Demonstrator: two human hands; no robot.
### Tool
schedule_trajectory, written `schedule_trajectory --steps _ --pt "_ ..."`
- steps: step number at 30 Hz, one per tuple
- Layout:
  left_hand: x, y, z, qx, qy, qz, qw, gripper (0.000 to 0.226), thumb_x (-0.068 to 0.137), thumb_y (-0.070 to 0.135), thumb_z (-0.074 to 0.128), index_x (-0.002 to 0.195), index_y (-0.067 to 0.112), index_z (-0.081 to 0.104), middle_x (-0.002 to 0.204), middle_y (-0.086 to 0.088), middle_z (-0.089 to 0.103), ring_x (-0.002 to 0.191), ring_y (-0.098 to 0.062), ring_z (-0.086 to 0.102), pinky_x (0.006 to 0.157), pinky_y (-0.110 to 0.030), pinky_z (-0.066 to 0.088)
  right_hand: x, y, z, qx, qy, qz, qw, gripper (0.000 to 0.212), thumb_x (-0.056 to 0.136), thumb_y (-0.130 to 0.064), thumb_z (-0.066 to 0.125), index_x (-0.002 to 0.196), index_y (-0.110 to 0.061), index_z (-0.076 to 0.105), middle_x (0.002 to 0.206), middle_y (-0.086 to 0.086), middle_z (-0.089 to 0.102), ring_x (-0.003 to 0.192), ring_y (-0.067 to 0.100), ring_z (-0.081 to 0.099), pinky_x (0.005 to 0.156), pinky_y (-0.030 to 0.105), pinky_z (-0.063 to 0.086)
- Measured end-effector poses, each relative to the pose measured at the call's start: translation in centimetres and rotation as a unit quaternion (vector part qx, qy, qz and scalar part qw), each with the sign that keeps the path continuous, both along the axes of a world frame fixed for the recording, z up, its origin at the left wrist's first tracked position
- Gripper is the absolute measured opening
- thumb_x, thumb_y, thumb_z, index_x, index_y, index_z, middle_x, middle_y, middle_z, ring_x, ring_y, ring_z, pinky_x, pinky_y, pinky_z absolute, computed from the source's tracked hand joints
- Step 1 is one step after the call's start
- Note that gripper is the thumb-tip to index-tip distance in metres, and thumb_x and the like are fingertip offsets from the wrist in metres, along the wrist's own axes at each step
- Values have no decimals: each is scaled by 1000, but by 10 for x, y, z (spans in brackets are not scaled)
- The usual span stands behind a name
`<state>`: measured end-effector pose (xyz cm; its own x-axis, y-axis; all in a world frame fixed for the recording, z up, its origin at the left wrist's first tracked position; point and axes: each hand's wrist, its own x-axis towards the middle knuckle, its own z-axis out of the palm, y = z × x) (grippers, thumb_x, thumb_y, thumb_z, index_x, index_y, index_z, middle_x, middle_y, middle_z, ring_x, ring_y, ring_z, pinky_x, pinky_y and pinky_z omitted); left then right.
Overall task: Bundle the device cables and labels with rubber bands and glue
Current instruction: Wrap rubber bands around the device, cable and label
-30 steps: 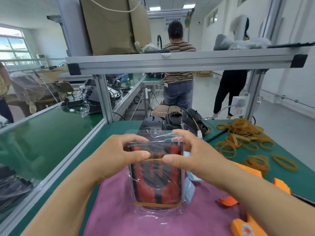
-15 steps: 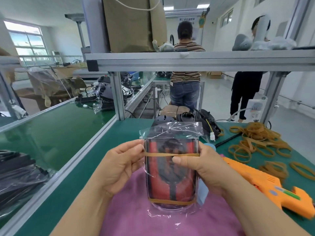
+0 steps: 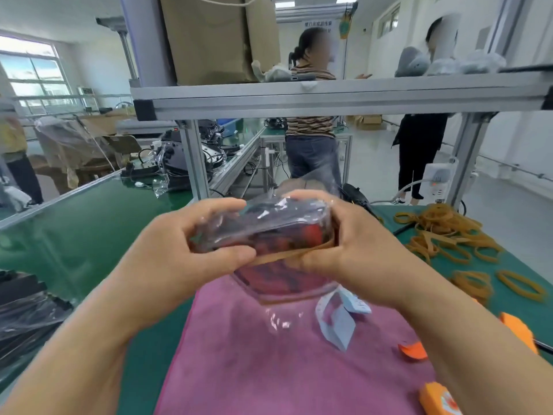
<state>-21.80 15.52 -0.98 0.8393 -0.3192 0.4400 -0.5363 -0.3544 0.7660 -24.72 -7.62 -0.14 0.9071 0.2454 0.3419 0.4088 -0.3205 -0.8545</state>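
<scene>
While you hold it clear above the pink cloth (image 3: pixel 269 360), the bagged bundle (image 3: pixel 269 232), red and black under clear plastic, sits tilted between both your hands in the head view. Your left hand (image 3: pixel 179 250) is clamped on its left end, fingers curled over the top and thumb pressed on the near face. Your right hand (image 3: pixel 353 250) grips the right end the same way. A tan rubber band (image 3: pixel 287 255) runs across the near face of the bundle from one thumb to the other, slanting upward toward the right corner. Pale blue label tags (image 3: pixel 338 322) hang below the bundle, just beside your right wrist, over the cloth. The cloth lies on the green bench (image 3: pixel 89 235). To the right, a loose pile of rubber bands (image 3: pixel 443 229) is spread on the bench, well apart from the bundle. An orange tool (image 3: pixel 516 326) shows near the right edge, mostly hidden behind your right forearm. Beyond the aluminium shelf rail (image 3: pixel 329 97), two people stand in the aisle.
</scene>
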Motion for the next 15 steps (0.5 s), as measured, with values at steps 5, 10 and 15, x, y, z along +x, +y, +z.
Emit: schedule_trajectory --steps 5,10,15 --pt "10 -17 -9 178 -151 71 970 53 67 11 83 116 23 66 107 14 60 97 -6 57 88 -24 46 19 -2 -26 -164 -155 -75 971 53 77 -19 78 121 -27 50 95 -13 63 86 3 57 69 15 43" --pt "14 -42 -73 247 -208 112 940 61 59 3 82 116 3 61 115 -7 54 104 -17 47 84 -32 48 38 -16 -65 -329 -187 -106 920 41 73 -20 75 106 -30 53 100 -15 55 92 11 54 73 23 36" --pt "7 -44 -124 263 -260 66 927 83 39 7 92 112 10 53 103 -12 62 97 -20 45 75 -36 54 11 -34 -89 -413 -102 -94 900 46 73 -14 67 116 -23 56 126 -8 53 119 17 49 94 39 44"
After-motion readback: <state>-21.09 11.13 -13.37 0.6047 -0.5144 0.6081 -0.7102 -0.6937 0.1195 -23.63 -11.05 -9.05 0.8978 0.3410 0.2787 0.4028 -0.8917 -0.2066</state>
